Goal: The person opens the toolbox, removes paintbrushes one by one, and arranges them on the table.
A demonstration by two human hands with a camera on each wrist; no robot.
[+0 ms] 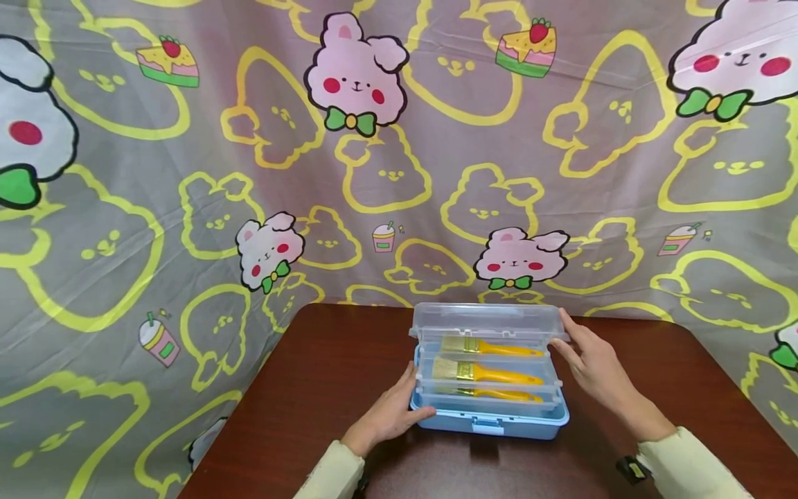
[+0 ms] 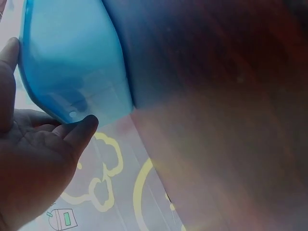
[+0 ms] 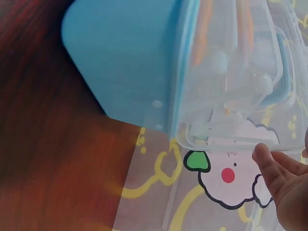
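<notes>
A light-blue plastic box (image 1: 524, 426) with a front latch (image 1: 488, 427) sits on the table, its clear lid (image 1: 486, 319) raised at the back. Clear tiered trays inside bear three paintbrushes with yellow handles: a back brush (image 1: 508, 349), a middle brush (image 1: 505, 376) and a front brush (image 1: 508, 396). My left hand (image 1: 389, 412) grips the box's left end, thumb at the front corner; the left wrist view shows the fingers along the blue wall (image 2: 77, 57). My right hand (image 1: 598, 371) holds the lid's right edge between thumb and fingers.
The dark reddish-brown table (image 1: 312, 388) extends on both sides of the box. Behind it hangs a grey patterned cloth (image 1: 436, 173), close to the table's back edge. A dark band (image 1: 632, 469) is at the right wrist.
</notes>
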